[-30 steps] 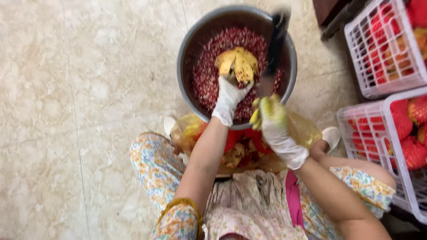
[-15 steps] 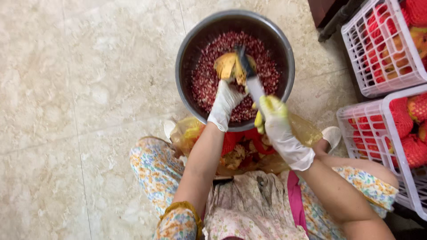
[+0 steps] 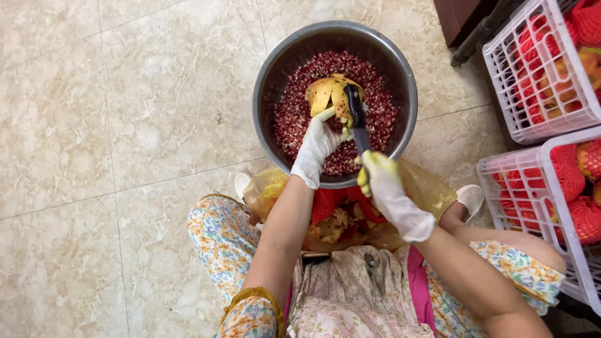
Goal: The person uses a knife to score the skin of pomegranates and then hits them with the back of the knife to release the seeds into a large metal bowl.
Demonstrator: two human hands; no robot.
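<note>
My left hand, in a white glove, holds an opened yellow pomegranate shell over a round metal bowl filled with dark red seeds. My right hand, in a yellow-stained white glove, grips a black-handled tool whose end rests against the shell. Both hands are just above the bowl's near rim.
A yellowish plastic bag with red netting and peel scraps lies between my knees. Two white plastic crates of red-netted fruit stand at the right. The bowl sits on beige tiled floor. White slippers flank the bag.
The tool has come down from raised beyond the shell to lie against it. The shell has turned slightly in my left hand.
</note>
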